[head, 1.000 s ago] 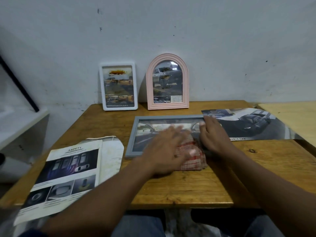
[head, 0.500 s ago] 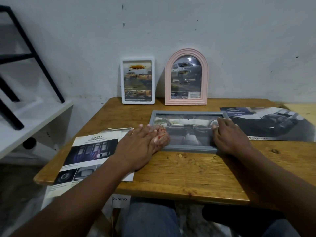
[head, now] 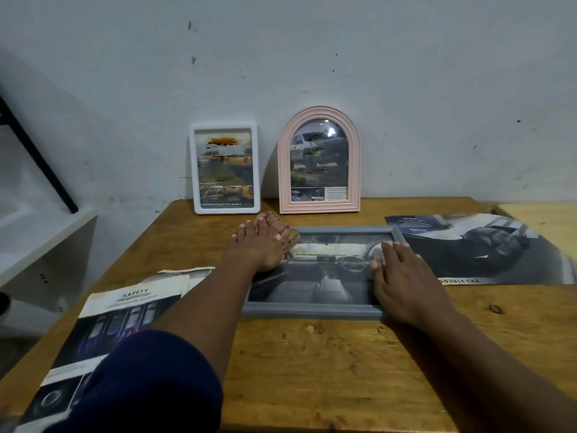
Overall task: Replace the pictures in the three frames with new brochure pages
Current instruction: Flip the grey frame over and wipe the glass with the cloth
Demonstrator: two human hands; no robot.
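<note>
At the far left corner of the grey frame (head: 312, 311), your left hand (head: 259, 250) presses the cloth (head: 279, 228) down with straight, spread fingers; it is not bunched in a fist. Your right hand (head: 402, 282) lies flat and open on the frame's right end, pinning it to the table (head: 343, 376).

What has changed is the cloth's place. A second ago it sits at the near edge close to your right hand, half a second ago at the left end, and now it is up at the far left corner, half off the rail. Your right hand has not left its end. That reads as a wipe across the glass, and it looks nearly run out.

The grey frame lies face up with a car-interior page already under the glass. The white frame (head: 225, 126) and pink frame (head: 318, 113) lean on the wall, each holding a page. So the swaps seem done and this is likely finishing work. The SAFETY page (head: 131, 303) lies loose by your left arm, the car page (head: 487, 245) just right of the frame.
</note>
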